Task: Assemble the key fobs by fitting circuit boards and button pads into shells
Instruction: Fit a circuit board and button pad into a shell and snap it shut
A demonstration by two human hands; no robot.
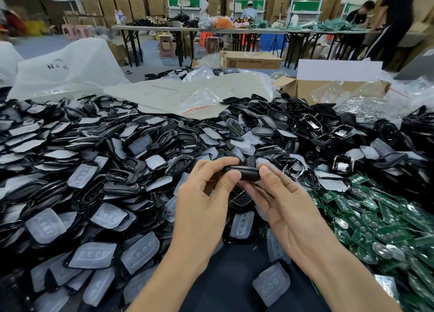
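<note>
Both hands meet over the heap — the left hand [206,194] and right hand [279,201] pinch a black key fob shell [242,172] between fingertips. Black shells and translucent button pads [94,255] spread left; green circuit boards [380,227] lie right.

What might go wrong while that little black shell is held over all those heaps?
1. The black shell is pinched only at its ends by the left hand and right hand; if it slips it could vanish among the look-alike heaped shells below.
2. A clear button pad lies loose on the dark cloth between the forearms; an arm movement might sweep it away.
</note>
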